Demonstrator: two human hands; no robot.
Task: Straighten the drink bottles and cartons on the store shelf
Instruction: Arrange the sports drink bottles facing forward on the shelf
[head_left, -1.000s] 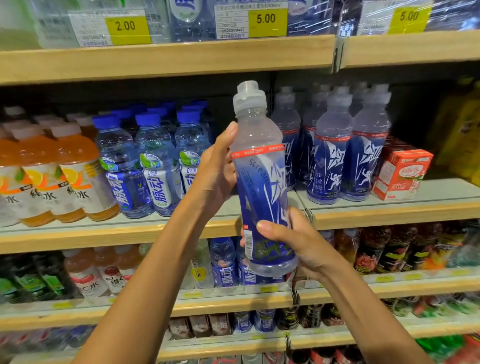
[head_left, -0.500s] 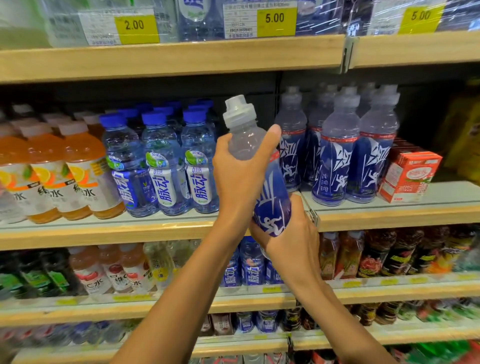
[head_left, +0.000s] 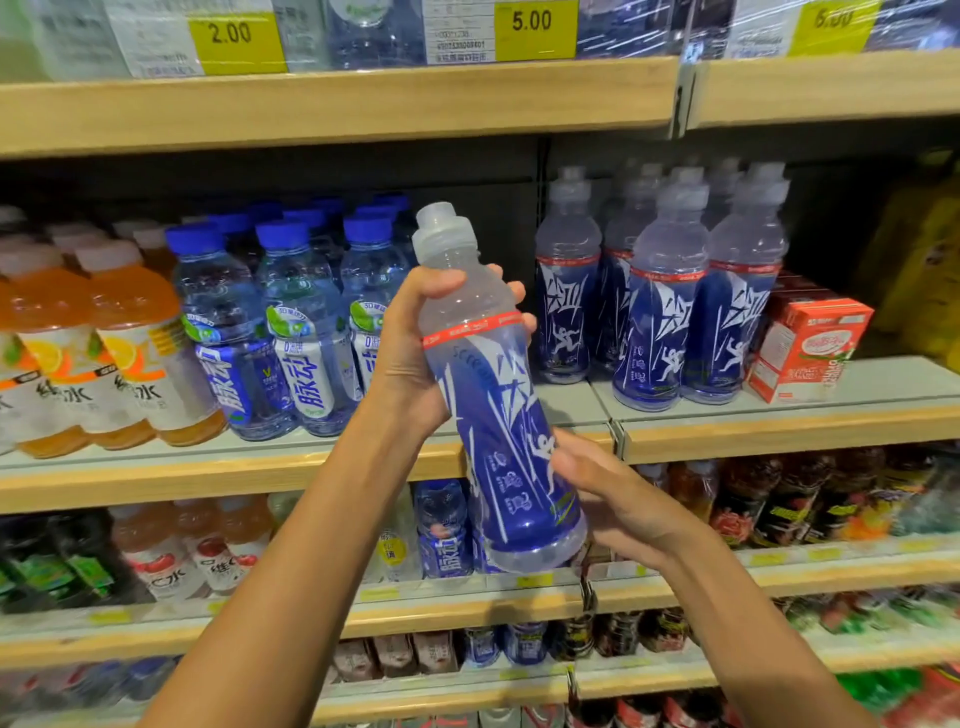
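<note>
We hold one bottle (head_left: 498, 415) in the air in front of the middle shelf (head_left: 311, 467), not standing on it. It is clear, with a dark blue label, a red band and a pale cap. It leans, cap up and to the left, base down and to the right.

Our left hand (head_left: 410, 348) grips the upper part just below the cap. Its fingers (head_left: 514, 291) are wrapped round the far side and clamped on the clear plastic above the red band.

Our right hand (head_left: 618, 504) is at the lower part, beside the base. Its fingers lie against the label, but they are blurred; they seem curled onto the bottle rather than spread apart.

Behind the bottle lies the stretch of shelf between two groups. To the left stand blue-capped bottles (head_left: 301, 332), upright in rows, and left of them orange drinks (head_left: 130, 353), close together. To the right stand matching bottles (head_left: 660, 312), upright, with their labels facing us. Just beside them on the right is a red carton (head_left: 810, 353), turned at an angle to the shelf edge, with more red cartons behind it.

On the upper shelf (head_left: 363, 104), yellow price tags (head_left: 535, 28) read 2.00 and 5.00. The lower shelf (head_left: 467, 603) carries more drinks, too blurred to tell apart.
</note>
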